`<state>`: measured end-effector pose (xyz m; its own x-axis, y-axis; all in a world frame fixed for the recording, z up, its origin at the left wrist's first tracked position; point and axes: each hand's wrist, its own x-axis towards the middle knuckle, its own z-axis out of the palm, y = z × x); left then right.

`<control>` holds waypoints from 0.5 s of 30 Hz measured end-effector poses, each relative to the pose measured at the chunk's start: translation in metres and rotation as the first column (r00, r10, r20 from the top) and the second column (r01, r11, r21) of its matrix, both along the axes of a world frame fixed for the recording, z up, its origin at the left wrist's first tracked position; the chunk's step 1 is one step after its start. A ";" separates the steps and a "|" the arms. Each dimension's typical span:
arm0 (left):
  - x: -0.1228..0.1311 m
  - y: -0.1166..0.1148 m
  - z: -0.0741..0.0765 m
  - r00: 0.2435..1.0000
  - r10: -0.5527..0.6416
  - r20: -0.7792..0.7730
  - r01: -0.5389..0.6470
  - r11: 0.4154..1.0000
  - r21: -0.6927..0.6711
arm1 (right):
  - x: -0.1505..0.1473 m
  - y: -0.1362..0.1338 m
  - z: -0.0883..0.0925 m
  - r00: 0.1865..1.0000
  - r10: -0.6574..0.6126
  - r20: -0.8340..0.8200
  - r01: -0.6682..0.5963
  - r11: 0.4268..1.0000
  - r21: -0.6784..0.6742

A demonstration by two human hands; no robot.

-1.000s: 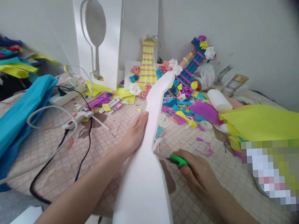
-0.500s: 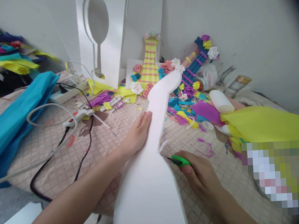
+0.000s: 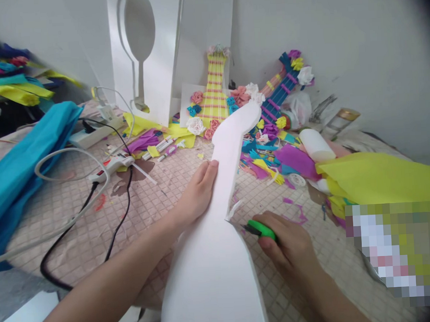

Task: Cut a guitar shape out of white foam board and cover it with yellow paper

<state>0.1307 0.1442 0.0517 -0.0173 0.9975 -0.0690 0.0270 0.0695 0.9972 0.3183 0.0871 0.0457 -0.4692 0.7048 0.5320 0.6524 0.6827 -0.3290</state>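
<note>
- A white guitar-shaped cutout [image 3: 214,276] slants up the middle of the frame, its neck over the worktop [image 3: 159,202] and its broad lower end running out of view.
- The overall outline looks already cut, by all appearances; a curled white shaving [image 3: 235,209] hangs at the right-hand notch where neck meets body, suggesting trimming there is unfinished. The far edge is hidden.
- The left hand [image 3: 198,193] clasps the neck along its left edge.
- The right hand [image 3: 291,246] is closed around a green utility knife [image 3: 262,230], blade pointing at the notch; whether steel meets the edge cannot be told.
- Right of the notch, a stretch of worktop scattered with purple scraps offers the knife room; to the left, a black cord [image 3: 114,238] runs near the forearm.
- Beyond the cutout's head, a yellow guitar [image 3: 214,91] and a blue guitar [image 3: 283,95], both trimmed with paper flowers, stand amid bright scraps.
- Farther out, a white board [image 3: 168,48] with a cut-through opening stands behind; blue crepe paper [image 3: 27,161] flanks the left side, yellow paper [image 3: 378,176] the right.
</note>
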 end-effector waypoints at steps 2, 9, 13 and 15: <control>0.001 0.001 -0.003 0.999 -0.029 0.017 0.029 1.000 -0.007 | -0.001 0.000 0.000 1.000 -0.011 0.005 0.011 1.000 0.007; 0.006 0.003 -0.005 0.997 -0.077 -0.001 0.077 0.997 -0.001 | -0.002 0.001 0.002 0.998 -0.050 0.023 0.050 0.999 0.019; 0.007 0.002 -0.005 0.997 -0.065 -0.052 0.066 0.997 0.030 | -0.001 0.000 0.002 0.996 -0.070 0.046 0.069 0.997 0.020; 0.007 0.002 -0.006 0.998 -0.055 -0.044 0.057 0.997 0.043 | -0.001 0.001 0.002 0.996 -0.076 0.056 0.075 0.997 0.019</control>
<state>0.1377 0.1460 0.0454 0.0370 0.9990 -0.0255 0.0719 0.0228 0.9971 0.3174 0.0881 0.0475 -0.4449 0.7302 0.5185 0.7195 0.6362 -0.2786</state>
